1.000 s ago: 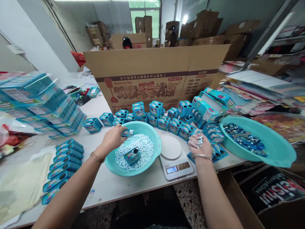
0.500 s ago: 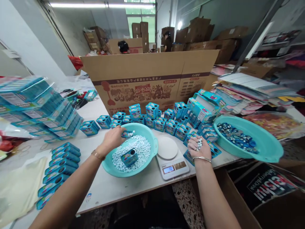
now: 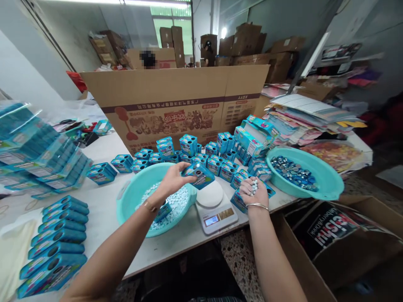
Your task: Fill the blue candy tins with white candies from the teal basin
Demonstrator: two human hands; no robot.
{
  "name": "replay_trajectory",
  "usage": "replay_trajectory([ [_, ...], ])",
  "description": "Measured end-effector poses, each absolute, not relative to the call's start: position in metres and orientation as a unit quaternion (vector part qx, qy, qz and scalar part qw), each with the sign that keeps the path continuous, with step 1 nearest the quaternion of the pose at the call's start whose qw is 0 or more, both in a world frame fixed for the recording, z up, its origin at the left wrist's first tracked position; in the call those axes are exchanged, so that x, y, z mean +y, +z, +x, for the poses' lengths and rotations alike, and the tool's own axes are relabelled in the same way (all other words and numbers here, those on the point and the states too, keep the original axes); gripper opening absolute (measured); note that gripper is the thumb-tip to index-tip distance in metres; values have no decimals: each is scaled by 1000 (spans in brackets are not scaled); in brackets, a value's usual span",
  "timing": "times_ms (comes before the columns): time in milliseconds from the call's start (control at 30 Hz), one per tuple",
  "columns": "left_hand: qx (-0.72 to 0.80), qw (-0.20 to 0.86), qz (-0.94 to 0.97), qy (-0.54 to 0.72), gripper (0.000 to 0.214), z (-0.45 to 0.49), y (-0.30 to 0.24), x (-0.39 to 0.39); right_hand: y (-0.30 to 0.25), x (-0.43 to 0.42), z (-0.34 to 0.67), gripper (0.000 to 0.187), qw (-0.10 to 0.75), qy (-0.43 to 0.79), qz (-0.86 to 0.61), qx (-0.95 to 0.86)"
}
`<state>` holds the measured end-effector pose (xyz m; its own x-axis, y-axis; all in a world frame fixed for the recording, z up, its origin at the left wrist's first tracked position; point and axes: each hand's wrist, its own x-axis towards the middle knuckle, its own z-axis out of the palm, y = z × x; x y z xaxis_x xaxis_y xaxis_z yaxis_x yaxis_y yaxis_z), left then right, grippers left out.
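My left hand (image 3: 176, 181) grips a blue printed tin (image 3: 201, 176) by its end, tilted, above the right rim of the basin and beside the scale. Pale blue-white candies (image 3: 179, 205) lie in the turquoise basin (image 3: 129, 193), and a second tin (image 3: 163, 211) rests on them, partly behind my left wrist. The white kitchen scale (image 3: 217, 216) has a bare round plate and its display reads about zero. My right hand (image 3: 256, 195) is palm up with fingers curled around several candies (image 3: 253, 187), right of the scale and over some blue tins (image 3: 239, 200).
Several tins (image 3: 189, 144) stand along the back before a large cardboard sheet (image 3: 176, 92). At right is a basin of shiny lids (image 3: 302, 184), with stacked papers (image 3: 308, 109) behind. Wrapped tin packs (image 3: 37, 147) and a tin row (image 3: 56, 239) stand left. Two people are in the background.
My left hand has lifted the tin out of the basin and moved it right, near the scale. The right hand still holds candies. The camera view has shifted right.
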<state>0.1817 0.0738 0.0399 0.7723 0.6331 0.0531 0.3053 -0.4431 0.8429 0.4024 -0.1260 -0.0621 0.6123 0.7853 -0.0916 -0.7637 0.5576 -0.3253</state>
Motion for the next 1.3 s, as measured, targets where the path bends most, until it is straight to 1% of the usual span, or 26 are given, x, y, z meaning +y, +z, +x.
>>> replay_trajectory([
  [67,275,424,848,159,38,203,25,61,-63,-131,405,22,884,433,-173,-33],
  [233,284,266,916,100,35,228,-8,47,-67,-143,408,21,899,397,-182,-2],
  [400,260,179,946,65,32,234,-25,42,-68,-141,405,21,893,409,-186,10],
  [433,257,168,950,56,36,234,-25,41,-66,-140,404,21,892,413,-186,10],
  [467,254,161,952,48,44,234,-25,41,-65,-140,404,20,890,415,-187,12],
  [567,255,150,954,52,84,225,-17,41,-59,-140,403,19,891,413,-184,27],
  [600,260,149,952,64,93,220,-12,43,-57,-141,403,19,892,411,-183,32],
  [633,266,148,949,80,96,213,-6,45,-55,-142,403,19,894,409,-180,38],
  [700,276,146,943,117,93,198,6,49,-53,-145,404,19,896,406,-176,47],
  [867,281,137,935,167,74,165,27,51,-56,-148,406,20,892,417,-172,25],
  [1033,280,117,934,189,57,160,24,44,-55,-146,404,20,891,420,-172,18],
  [1300,250,115,945,178,44,178,19,31,-52,-142,401,19,891,421,-169,31],
])
